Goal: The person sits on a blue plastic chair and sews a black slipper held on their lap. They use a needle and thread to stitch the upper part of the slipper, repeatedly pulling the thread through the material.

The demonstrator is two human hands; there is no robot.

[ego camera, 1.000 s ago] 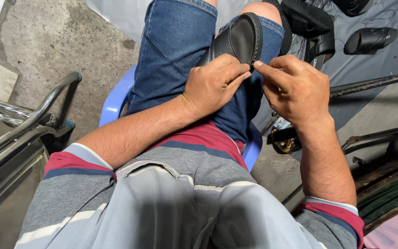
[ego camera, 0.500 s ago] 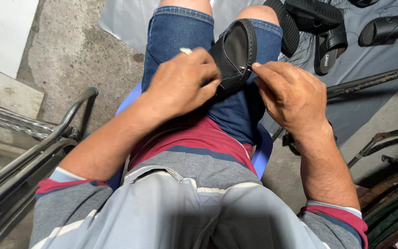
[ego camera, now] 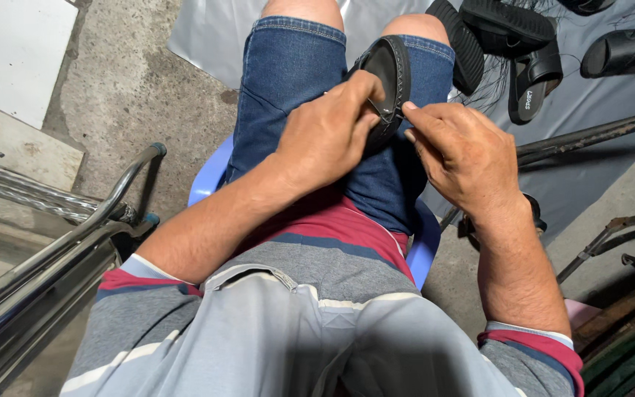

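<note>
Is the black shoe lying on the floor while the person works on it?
No, the black shoe rests on the person's lap against the blue shorts, gripped by the left hand with the right hand touching its edge.

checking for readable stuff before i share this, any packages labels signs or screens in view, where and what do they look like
No packages, signs or screens.
Small pale printed mark on the strap of a black sandal, upper right on the grey sheet.
Black sole on the lap, held by left hand and right hand: no label visible.

Left hand [ego camera: 328,136] curled in a closed grip, right hand [ego camera: 461,158] pinching beside it, forearms converging over lap
</note>
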